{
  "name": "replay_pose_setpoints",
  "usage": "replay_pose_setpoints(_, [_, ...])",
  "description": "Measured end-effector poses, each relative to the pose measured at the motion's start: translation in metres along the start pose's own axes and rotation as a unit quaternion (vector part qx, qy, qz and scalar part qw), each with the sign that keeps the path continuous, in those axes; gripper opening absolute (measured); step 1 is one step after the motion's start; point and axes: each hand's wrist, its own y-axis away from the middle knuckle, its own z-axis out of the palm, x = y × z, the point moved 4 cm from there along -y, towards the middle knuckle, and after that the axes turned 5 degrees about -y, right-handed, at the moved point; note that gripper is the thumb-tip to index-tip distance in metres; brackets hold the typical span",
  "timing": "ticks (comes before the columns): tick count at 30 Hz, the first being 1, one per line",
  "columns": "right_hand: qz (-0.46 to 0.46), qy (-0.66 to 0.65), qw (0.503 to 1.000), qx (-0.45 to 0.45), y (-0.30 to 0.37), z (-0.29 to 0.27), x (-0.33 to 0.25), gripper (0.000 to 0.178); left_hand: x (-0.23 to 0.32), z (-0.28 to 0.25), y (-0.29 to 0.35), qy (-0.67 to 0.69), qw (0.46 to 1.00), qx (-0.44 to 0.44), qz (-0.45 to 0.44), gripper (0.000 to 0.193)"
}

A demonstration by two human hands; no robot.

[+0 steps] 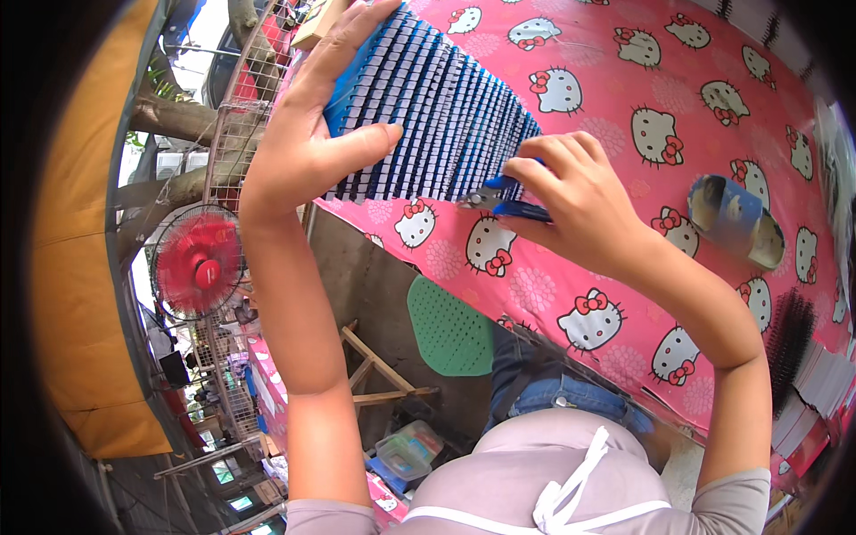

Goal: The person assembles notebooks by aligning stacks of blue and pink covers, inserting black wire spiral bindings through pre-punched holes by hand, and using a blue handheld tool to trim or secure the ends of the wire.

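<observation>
A long fanned stack of blue-and-white cards or booklets (pixel 446 111) lies on a pink table cover with cartoon cats (pixel 624 294). My left hand (pixel 312 125) grips the stack's left end, thumb across its front edge. My right hand (pixel 571 192) holds blue-handled pliers (pixel 504 201) with the metal jaws touching the stack's lower right edge.
A cut metal can (pixel 736 221) lies on its side to the right. Black spiral bindings (pixel 789 343) and stacked white books (pixel 825 379) sit at the far right. Below the table are a green perforated stool seat (pixel 448 328), wooden stool legs (pixel 379 374), a plastic box (pixel 408 448) and a red fan (pixel 198 261).
</observation>
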Motion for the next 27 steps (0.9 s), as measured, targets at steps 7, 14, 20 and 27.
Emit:
replay_pose_setpoints(7, [0.469,-0.44,0.718,-0.266,-0.006,0.018,0.036,0.05,-0.008,0.002,0.002,-0.063,0.996,0.055,-0.004,0.089])
replay_pose_setpoints(14, [0.048,-0.031,0.997,-0.042,0.014,0.0,0.022,0.045,-0.012,-0.001,0.002,-0.088,0.994,0.064,0.018,0.089])
replay_pose_setpoints(20, [0.036,-0.036,0.999,-0.016,0.004,0.009,0.025,0.04,0.004,0.009,-0.002,-0.008,0.999,0.028,0.032,0.093])
replay_pose_setpoints(27, [0.408,-0.414,0.788,-0.204,0.008,0.027,0.047,0.045,0.001,0.011,0.002,0.014,0.999,0.018,0.035,0.093])
